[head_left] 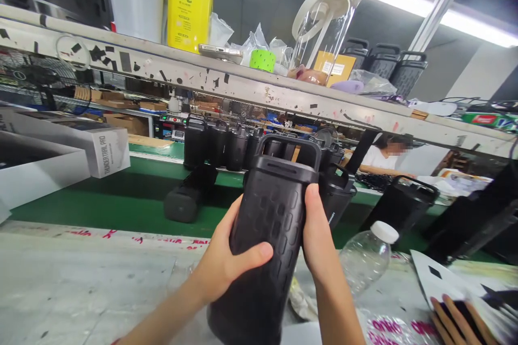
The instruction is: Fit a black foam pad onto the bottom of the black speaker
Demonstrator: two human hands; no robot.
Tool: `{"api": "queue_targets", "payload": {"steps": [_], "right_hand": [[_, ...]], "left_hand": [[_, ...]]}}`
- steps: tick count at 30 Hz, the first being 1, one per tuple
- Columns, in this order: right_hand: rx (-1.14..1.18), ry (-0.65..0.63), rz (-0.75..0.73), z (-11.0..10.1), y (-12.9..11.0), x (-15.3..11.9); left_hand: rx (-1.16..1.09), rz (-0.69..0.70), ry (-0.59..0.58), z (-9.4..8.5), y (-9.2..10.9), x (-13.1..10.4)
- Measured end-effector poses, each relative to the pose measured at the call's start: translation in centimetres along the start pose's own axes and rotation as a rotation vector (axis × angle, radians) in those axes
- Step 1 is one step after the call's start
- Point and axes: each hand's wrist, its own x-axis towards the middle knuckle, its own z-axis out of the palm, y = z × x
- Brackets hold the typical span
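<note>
I hold a tall black cylindrical device with a carry handle on top and a dimpled rubber skin, upright in front of me. My left hand wraps its left side with the thumb across the front. My right hand grips its right side, thumb pointing up beside the cap. Behind it, on the green conveyor belt, stand several more black units, and one lies on its side.
A clear plastic bottle lies right of my hands. White product boxes sit at left. Another person's fingers rest on papers at bottom right. An overhead shelf carries a yellow bottle, a phone and bags.
</note>
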Motion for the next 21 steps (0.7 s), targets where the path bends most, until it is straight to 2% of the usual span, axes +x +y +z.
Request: {"api": "queue_targets", "payload": {"steps": [2,5,10,12,15,18,21], "right_hand": [[0.15,-0.057,0.04,-0.1,0.2,0.1],[0.275,-0.196,-0.029,0.0,-0.1,0.0],[0.36,-0.498,-0.133,0.6,-1.7,-1.0],[0.389,-0.568,-0.142,1.1,-2.0,-1.3],[0.411,-0.616,-0.119,1.4,-1.7,-1.3],[0.357,-0.657,-0.112,1.0,-0.9,-1.1],[0.294,-0.652,-0.121,0.2,-0.5,-1.1]], "left_hand": [[0.141,0.048,-0.057,-0.8,-0.3,0.4],[0.202,0.041,-0.207,-1.9,0.1,0.8],[0.202,0.129,-0.266,-2.0,3.0,0.3],[0.132,0.17,-0.289,-1.6,4.0,0.0],[0.13,0.248,-0.238,-1.5,4.5,-0.2],[0.264,0.335,-0.164,-2.0,4.1,-0.2],[0.33,0.394,-0.15,-2.4,3.6,-0.2]]}}
